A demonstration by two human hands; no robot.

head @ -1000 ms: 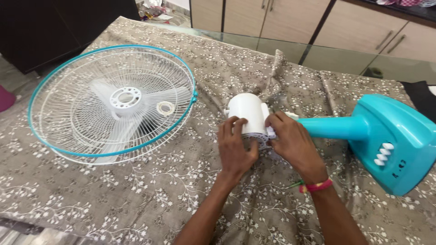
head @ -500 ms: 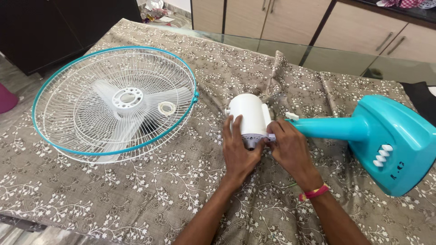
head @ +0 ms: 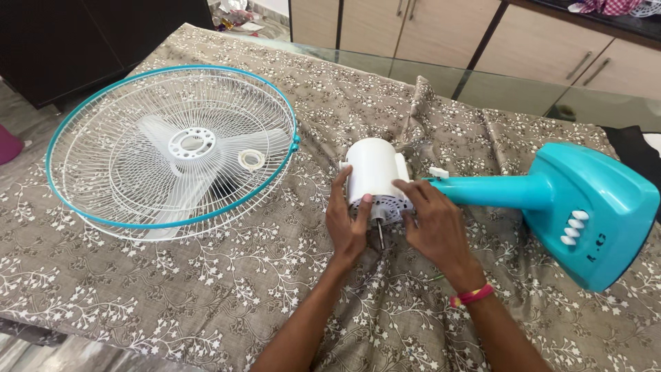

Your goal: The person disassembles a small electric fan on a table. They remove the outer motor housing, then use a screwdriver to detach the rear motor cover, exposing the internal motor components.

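Both hands are on the white motor housing [head: 375, 172] of a dismantled fan, which lies on its side near the middle of the table. Left hand [head: 346, 224] cups the housing's left flank, fingers curled partway round it and the thumb pressed against the vented front face [head: 383, 206]. Right hand [head: 434, 224] lies against the right flank, fingers spread flat over the vented face and the seam where the housing meets the teal neck [head: 485, 191]; it rests there rather than clamping shut. A red and yellow thread band [head: 471, 296] circles the right wrist.

Between the two hands the bare metal shaft [head: 379, 235] sticks out of the front face toward the table's near edge (its tip stands just above the cloth, and I cannot tell whether it touches).

From the housing the teal neck runs toward the right edge of the table, where it widens into the teal base [head: 599, 207], with a row of white push buttons [head: 573, 228] on its slanted face.

Well apart, toward the left edge, lies the round wire guard [head: 124, 117] with its teal rim [head: 69, 122], and the white blade [head: 182, 162] lies within it. A small white ring [head: 251, 160] sits on the wires.

All of it rests on a brown cloth with white flower sprigs [head: 227, 289]. Bare glass tabletop [head: 509, 89] shows along the far edge, with beige cupboard doors [head: 441, 31] behind it.
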